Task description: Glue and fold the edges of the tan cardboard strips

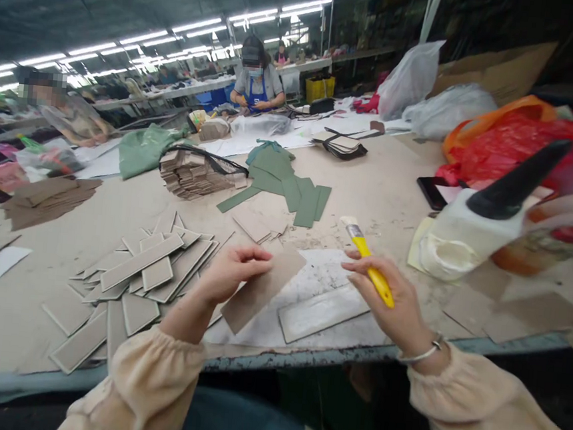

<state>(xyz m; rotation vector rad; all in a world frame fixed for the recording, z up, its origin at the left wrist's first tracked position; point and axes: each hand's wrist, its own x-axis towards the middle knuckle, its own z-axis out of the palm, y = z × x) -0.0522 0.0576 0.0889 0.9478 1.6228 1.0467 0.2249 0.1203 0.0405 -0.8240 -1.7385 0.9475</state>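
Observation:
My left hand (pixel 234 274) pinches a thin brown-grey rectangular piece (pixel 262 293) by its upper edge, tilted over a white sheet. In my right hand (pixel 393 305) is a brush (pixel 369 266) with a yellow handle, its pale bristles pointing up and away. Between the hands a rectangular piece with a shiny wet-looking face (pixel 323 313) lies on the stained white sheet (pixel 322 264). Left of my left hand, a loose heap of light-edged rectangular pieces (pixel 142 262) is spread on the table.
A white container with a black handle (pixel 481 225) stands at the right, near a phone (pixel 431 193) and a red bag (pixel 523 145). Green pieces (pixel 289 182) and a strapped brown stack (pixel 194 173) lie farther back. Two people sit across the table; the table edge (pixel 304 357) is close.

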